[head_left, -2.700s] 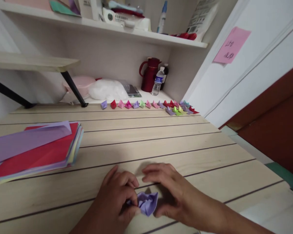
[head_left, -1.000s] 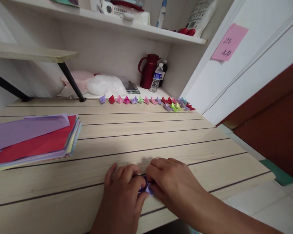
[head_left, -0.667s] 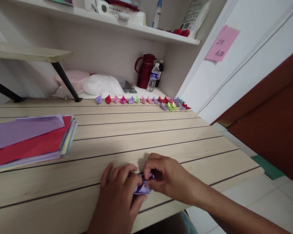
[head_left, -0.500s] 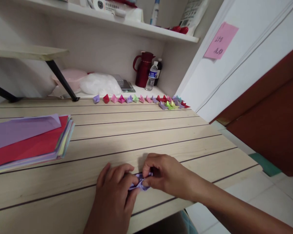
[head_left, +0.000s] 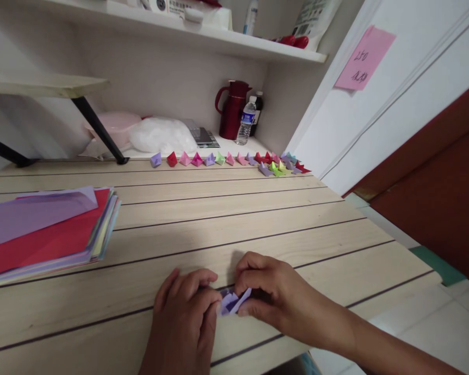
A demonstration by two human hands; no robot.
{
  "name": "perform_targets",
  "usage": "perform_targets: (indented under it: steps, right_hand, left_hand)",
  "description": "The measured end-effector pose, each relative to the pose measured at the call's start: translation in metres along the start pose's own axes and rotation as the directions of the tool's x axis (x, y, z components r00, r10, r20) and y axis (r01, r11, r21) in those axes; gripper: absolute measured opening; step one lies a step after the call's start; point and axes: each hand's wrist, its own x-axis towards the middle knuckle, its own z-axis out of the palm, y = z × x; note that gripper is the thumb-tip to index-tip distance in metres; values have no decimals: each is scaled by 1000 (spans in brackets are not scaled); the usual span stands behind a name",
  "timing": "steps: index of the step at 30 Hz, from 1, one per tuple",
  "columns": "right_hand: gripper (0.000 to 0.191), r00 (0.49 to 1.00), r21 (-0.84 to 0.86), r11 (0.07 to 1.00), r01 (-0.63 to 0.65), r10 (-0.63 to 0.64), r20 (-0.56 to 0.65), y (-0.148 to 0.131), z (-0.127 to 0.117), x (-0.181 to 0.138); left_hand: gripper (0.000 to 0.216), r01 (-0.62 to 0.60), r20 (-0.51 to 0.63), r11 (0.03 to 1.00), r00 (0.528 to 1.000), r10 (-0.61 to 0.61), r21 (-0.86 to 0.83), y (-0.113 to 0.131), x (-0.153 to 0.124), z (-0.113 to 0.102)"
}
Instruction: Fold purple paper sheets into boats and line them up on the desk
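A small folded piece of purple paper lies between my two hands, just above the tabletop near its front edge. My left hand pinches its left end between thumb and index finger. On the other side, my right hand grips the right end with thumb and fingers. The paper's middle stands partly opened, with raised flaps; its ends are covered by my fingertips. Along the back of the table runs a row of small folded paper boats in purple, red, pink and green, bunched up at the right end.
A stack of coloured paper lies on the left of the wooden table. Behind stand a dark red jug, a water bottle and a white plastic bag. A black-legged stand is at the back left.
The purple paper's middle shows more openly, with a flap raised on the right. My right hand has drawn slightly back from the middle toward the right end. The view has shifted slightly.
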Motion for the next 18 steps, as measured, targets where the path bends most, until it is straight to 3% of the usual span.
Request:
perform_targets:
  steps: [5,11,18]
  right_hand:
    - [13,997,62,995,-80,78,24,-1,-3,0]
    - [13,996,77,993,-84,83,16,-4,-4,-3]
    - [9,997,37,998,-41,43,-70,-1,5,-7]
  left_hand:
    - [13,-35,69,999,997,36,-16,-2,-1,-2]
    - [16,-72,-32,995,997,75,71,-2,-1,7]
    - [15,-64,-35,994,997,67,85,1,1,9]
